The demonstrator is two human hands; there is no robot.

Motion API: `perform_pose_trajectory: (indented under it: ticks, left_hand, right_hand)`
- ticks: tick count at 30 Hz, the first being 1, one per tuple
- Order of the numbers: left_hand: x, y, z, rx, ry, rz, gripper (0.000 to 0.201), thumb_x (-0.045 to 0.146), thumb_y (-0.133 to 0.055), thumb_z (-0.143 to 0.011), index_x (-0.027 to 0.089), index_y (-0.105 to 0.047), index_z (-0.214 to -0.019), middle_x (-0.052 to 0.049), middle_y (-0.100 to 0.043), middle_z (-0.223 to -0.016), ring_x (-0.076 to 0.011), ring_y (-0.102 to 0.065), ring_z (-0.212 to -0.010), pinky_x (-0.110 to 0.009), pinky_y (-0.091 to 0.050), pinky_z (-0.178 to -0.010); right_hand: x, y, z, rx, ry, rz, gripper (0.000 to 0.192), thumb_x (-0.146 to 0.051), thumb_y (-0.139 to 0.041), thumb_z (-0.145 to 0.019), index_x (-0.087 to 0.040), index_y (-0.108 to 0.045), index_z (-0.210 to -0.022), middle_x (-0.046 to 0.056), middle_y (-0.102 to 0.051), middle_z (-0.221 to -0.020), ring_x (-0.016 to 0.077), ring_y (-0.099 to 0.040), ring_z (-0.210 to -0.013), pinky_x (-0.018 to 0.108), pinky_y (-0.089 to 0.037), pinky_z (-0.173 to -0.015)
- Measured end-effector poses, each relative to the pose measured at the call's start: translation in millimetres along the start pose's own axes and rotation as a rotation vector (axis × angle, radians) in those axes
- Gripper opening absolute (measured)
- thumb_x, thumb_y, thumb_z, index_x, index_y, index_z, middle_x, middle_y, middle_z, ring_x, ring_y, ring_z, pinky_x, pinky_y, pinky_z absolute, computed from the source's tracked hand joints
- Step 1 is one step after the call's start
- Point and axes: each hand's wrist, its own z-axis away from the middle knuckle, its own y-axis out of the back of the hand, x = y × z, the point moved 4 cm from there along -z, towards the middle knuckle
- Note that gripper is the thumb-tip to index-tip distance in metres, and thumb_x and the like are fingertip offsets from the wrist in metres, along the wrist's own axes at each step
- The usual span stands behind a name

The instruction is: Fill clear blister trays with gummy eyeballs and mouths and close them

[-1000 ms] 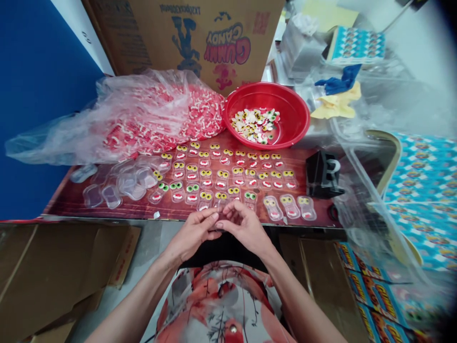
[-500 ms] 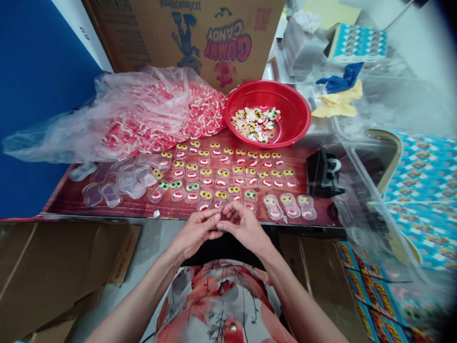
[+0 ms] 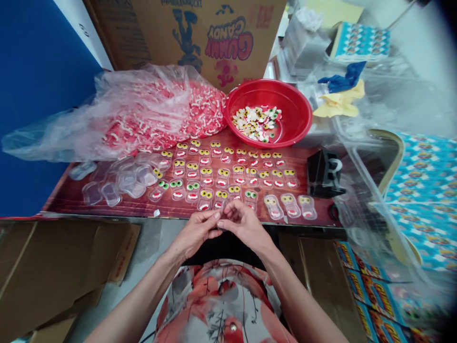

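Observation:
My left hand (image 3: 200, 231) and my right hand (image 3: 244, 225) meet at the table's front edge, fingertips pinched close together. What lies between them is small and mostly hidden by the fingers; I cannot make it out. Just beyond sit rows of clear plastic shells (image 3: 223, 176), each with gummy eyes, mostly yellow and some green, above a red-and-white gummy mouth. To the right of my hands, three shells (image 3: 290, 205) look covered with a second clear layer. Several clear shells without candy (image 3: 132, 181) are heaped at the left.
Behind the rows stand a bag of red-and-white gummies (image 3: 153, 109) and a red basin (image 3: 300, 109) holding gummy eyes. A black tape dispenser (image 3: 321, 174) is at the right, beside clear plastic and blue printed sheets (image 3: 424, 176). Cardboard boxes (image 3: 53, 267) lie below the table.
Both hands stay pinched together in nearly the same place. The whole view has shifted only very slightly; the shells and basin have not moved on the table.

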Motion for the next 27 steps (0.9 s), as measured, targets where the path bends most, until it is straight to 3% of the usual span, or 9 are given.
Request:
perform_pose_trajectory:
  ticks: [12,27]
  left_hand:
    - [-0.1,2.4,-0.3,0.029,0.003,-0.043,0.044,0.050,-0.081,-0.073,0.022,-0.078,-0.107,-0.007,-0.074,-0.104,-0.0175,-0.064,-0.096,-0.024,-0.050,-0.076]
    - [-1.2,3.9,-1.1,0.038,0.008,-0.029,0.045,0.052,-0.080,-0.073,0.021,-0.078,-0.106,-0.006,-0.073,-0.100,-0.0157,-0.063,-0.091,-0.024,-0.049,-0.077]
  right_hand:
    - [4.5,1.6,-2.7,-0.036,-0.036,-0.059,0.027,-0.030,-0.078,-0.065,-0.021,-0.056,-0.078,-0.003,-0.058,-0.075,0.0127,-0.051,-0.070,0.027,-0.043,-0.067]
    - [8.5,0.1,-6.1,-0.010,-0.059,-0.029,0.025,-0.029,-0.075,-0.064,-0.021,-0.054,-0.077,-0.004,-0.056,-0.073,0.0120,-0.050,-0.066,0.027,-0.044,-0.064]
